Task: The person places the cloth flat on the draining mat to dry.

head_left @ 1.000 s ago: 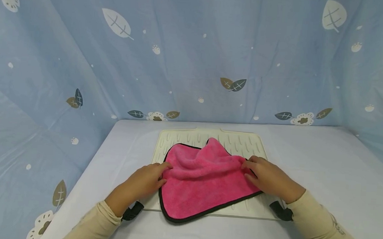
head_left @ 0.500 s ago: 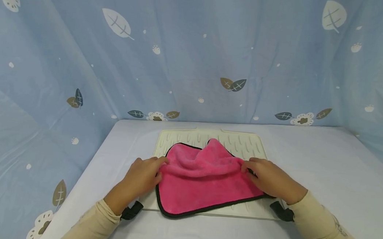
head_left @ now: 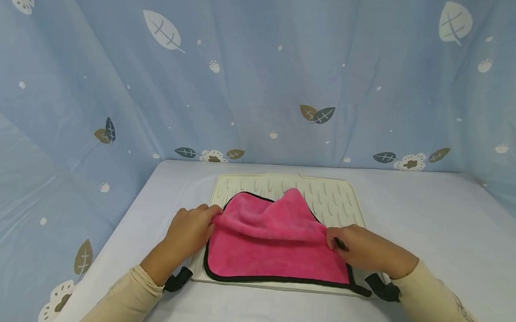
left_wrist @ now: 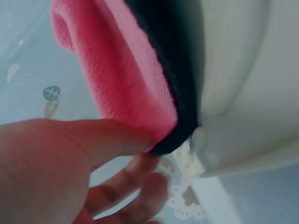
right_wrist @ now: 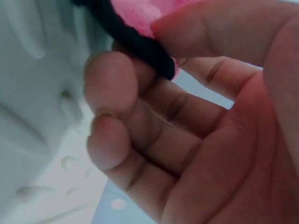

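Note:
A pink towel [head_left: 278, 258] with black edging lies on a cream ridged mat [head_left: 335, 198], a raised fold running across its middle and a peak standing at its back. At the towel's left side my left hand [head_left: 190, 230] pinches the edge between thumb and fingers; the left wrist view shows the pink cloth [left_wrist: 126, 88] coming up from the thumb. My right hand [head_left: 363, 246] grips the opposite edge. In the right wrist view the black edging [right_wrist: 140, 46] is pinched between thumb and forefinger, the other fingers curled below.
The mat rests on a table with a white cloth [head_left: 432, 216]. A blue patterned curtain [head_left: 254, 82] hangs behind and along the left side. Dark straps [head_left: 177, 279] sit at both wrists.
My left hand has moved up and slightly left, drawing the towel's edge with it. The towel's front edge now lies straighter, and its right front corner has come down near the mat's edge.

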A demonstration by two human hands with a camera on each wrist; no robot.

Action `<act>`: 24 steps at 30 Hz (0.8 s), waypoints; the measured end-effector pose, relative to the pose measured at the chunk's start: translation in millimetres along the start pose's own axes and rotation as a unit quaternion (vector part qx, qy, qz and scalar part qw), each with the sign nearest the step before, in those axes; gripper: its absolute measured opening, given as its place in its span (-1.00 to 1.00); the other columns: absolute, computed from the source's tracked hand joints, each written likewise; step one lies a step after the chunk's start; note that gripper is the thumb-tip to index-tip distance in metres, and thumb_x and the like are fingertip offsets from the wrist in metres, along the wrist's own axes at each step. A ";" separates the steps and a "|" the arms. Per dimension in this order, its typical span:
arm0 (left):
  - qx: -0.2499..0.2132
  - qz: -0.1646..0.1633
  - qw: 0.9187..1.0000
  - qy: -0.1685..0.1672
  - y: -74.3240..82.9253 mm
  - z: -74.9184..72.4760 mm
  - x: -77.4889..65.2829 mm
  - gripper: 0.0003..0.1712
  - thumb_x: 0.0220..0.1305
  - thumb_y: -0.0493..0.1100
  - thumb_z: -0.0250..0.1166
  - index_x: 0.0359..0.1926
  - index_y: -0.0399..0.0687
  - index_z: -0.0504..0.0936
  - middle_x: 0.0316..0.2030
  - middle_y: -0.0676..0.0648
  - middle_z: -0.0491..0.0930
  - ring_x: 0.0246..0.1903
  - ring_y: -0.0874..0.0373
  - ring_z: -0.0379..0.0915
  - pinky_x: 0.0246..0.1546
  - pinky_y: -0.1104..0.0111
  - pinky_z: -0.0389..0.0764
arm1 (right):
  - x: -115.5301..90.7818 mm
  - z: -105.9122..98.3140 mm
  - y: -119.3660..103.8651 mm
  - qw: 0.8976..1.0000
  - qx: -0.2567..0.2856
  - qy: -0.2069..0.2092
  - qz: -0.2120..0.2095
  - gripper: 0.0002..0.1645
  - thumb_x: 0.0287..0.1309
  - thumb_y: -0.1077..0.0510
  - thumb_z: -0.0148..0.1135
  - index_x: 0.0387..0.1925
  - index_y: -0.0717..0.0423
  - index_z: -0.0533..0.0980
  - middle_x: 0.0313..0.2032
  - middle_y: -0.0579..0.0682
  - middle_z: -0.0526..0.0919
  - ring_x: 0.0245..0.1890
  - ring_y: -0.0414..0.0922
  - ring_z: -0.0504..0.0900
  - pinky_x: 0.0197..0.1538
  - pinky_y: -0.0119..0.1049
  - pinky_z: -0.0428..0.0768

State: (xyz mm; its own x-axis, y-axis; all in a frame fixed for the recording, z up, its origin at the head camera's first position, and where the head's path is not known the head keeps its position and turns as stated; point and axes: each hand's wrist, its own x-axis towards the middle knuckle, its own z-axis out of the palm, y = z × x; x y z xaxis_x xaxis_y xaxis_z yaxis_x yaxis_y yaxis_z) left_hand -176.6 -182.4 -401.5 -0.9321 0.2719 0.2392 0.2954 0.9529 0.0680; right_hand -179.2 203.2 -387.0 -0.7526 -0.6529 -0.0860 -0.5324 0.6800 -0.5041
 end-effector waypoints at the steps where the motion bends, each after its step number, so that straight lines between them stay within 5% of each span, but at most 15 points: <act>1: 0.001 -0.001 1.000 -0.015 0.1 0.2 -0.1 -0.69 0.20 -0.25 0.39 -0.01 0.04 0.67 -0.28 -0.07 0.67 -0.28 -0.01 0.67 -0.31 0.06 0.51 | -0.1 0.4 0.7 1.000 0.002 -0.003 0.000 -0.73 0.18 0.42 0.18 -0.40 -0.03 0.44 -0.56 -0.24 0.40 -0.55 -0.36 0.36 -0.46 -0.46 0.41; 8: 0.006 0.012 0.999 -0.041 -0.5 2.2 -2.3 -0.69 0.20 -0.22 0.42 -0.01 0.06 0.72 -0.33 -0.05 0.63 -0.32 0.00 0.65 -0.32 0.09 0.53 | -0.7 1.4 2.7 1.000 0.014 -0.021 0.008 -0.74 0.17 0.42 0.14 -0.40 -0.02 0.41 -0.60 -0.24 0.36 -0.60 -0.36 0.32 -0.50 -0.47 0.37; 13: 0.002 0.014 0.999 -0.046 -0.6 3.3 -2.6 -0.68 0.21 -0.20 0.40 0.01 0.08 0.71 -0.34 -0.04 0.62 -0.33 0.02 0.63 -0.32 0.10 0.54 | 0.1 -1.3 1.6 0.999 -0.001 0.029 0.014 -0.82 0.26 0.33 0.15 -0.20 0.01 0.41 -0.57 -0.22 0.42 -0.62 -0.37 0.33 -0.51 -0.45 0.39; 20: 0.003 0.013 0.999 -0.052 -1.2 4.4 -2.6 -0.67 0.21 -0.19 0.41 0.02 0.08 0.70 -0.34 -0.04 0.60 -0.34 0.04 0.61 -0.33 0.11 0.53 | 4.7 -0.5 2.6 0.998 -0.004 0.049 0.036 -0.37 0.31 0.23 0.18 0.37 0.11 0.24 -0.23 -0.09 0.63 -0.56 -0.36 0.45 -0.42 -0.43 0.51; 24: 0.001 0.015 0.999 -0.050 -0.7 3.5 -2.4 -0.67 0.21 -0.20 0.41 0.01 0.07 0.70 -0.34 -0.05 0.60 -0.35 0.04 0.61 -0.34 0.12 0.53 | 5.9 0.6 3.7 0.997 -0.018 0.061 0.033 -0.42 0.30 0.24 0.21 0.33 0.21 0.38 -0.22 -0.09 0.65 -0.56 -0.38 0.42 -0.45 -0.45 0.49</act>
State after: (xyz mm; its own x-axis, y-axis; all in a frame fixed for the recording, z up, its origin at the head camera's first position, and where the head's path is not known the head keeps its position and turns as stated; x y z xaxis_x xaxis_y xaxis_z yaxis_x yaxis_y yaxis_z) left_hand -175.4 -183.3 -405.5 -0.9392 0.3127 0.1423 0.3234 0.9444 0.0597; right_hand -185.4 201.7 -390.0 -0.8268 -0.5624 -0.0116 -0.4922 0.7333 -0.4691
